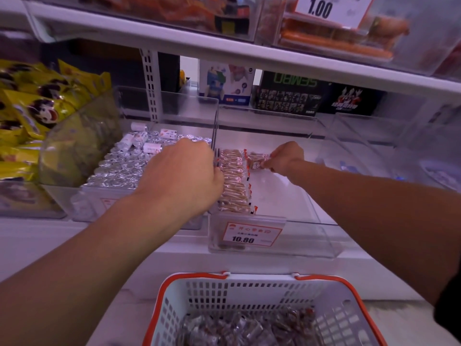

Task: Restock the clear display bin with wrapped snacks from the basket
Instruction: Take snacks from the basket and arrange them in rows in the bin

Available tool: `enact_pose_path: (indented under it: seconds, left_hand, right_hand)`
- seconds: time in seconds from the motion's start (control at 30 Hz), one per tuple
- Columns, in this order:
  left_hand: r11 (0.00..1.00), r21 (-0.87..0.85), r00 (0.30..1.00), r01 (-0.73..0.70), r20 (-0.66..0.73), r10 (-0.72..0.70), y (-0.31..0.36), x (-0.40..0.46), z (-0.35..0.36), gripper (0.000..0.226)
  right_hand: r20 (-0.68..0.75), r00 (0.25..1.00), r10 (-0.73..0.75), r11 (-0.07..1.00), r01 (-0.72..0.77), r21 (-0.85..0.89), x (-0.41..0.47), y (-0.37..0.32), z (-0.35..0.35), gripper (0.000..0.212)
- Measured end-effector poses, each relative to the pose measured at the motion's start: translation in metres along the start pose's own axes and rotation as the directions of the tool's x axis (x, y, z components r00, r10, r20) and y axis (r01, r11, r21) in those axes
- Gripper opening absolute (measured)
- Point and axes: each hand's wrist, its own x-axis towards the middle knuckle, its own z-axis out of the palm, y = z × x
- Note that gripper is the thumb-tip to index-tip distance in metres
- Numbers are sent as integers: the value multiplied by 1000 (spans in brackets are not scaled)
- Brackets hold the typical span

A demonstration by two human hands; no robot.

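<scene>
Basket holding wrapped snacks; bin tag reading 10.80; right hand pinching snack; left hand curled, grasp hidden.

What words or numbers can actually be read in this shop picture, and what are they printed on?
"1.00": white price card on the top shelf bin.
"10.80": red-framed price label on the front of the clear display bin; the characters above it are too small to read.
"SEMBO", seen mirrored: black box at the back of the shelf.
Print on the wrapped snacks, the yellow bags and the other boxes: too blurred to read.
</scene>
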Motion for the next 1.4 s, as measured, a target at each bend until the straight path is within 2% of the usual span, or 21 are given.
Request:
enact_pose_path:
  seconds: [0.17,0.3,0.4,0.47,0.5,0.53,0.57,0.63,0.7,0.73,0.83,0.9,1.03,1.27,1.4]
  left_hand:
    - [1000,-14,1000,6,-20,-6,1,1,2,41]
    - [999,37,998,39,-51,-37,3,-1,1,36]
    - [999,44,984,23,-179,-15,6,-4,-4,26]
    - [994,-15,952,-110,-288,101,9,-6,-8,27]
    - [975,-59,931,-216,-315,188,11,-8,-10,24]
    - [944,-86,912,-320,-299,282,13,-10,-11,21]
    - [908,-97,896,-407,-234,377,15,-13,-11,20]
    - [860,-100,863,-501,19,505,19,-19,-7,28]
    - [844,-71,814,-531,233,532,24,-26,1,34]
    - [846,-49,806,-531,278,522,25,-28,6,30]
    - [870,-8,831,-493,291,474,28,-33,17,17]
    - [885,-49,838,-463,302,455,31,-35,16,15]
    - [892,-100,850,-440,273,450,38,-44,14,12]
    - [892,-79,860,-444,240,450,46,-60,14,24]
    - [873,-83,859,-480,160,487,57,-64,13,33]
  right_hand:
    - [25,1000,8,996,-6,-89,-4,-2,-4,54]
    - [45,998,-46,972,55,-228,-14,-17,-18,42]
    - [54,979,-198,936,205,-286,-35,-29,-38,49]
    - [69,932,-357,891,361,-276,-63,-31,-55,48]
    - [91,888,-450,844,457,-280,-82,-28,-65,36]
    - [133,839,-528,791,543,-282,-100,-23,-75,24]
    - [192,791,-580,741,611,-280,-120,-16,-84,23]
    - [311,727,-612,684,684,-253,-158,3,-99,41]
    - [399,697,-595,650,710,-270,-186,25,-111,49]
    - [442,692,-571,628,715,-308,-194,36,-114,46]
    - [431,706,-562,592,707,-388,-198,61,-117,13]
    - [376,714,-591,581,700,-416,-196,66,-120,2]
    - [369,701,-610,577,712,-399,-202,69,-131,3]
    - [344,693,-634,583,720,-375,-218,84,-136,4]
    - [302,713,-632,623,700,-348,-217,89,-148,5]
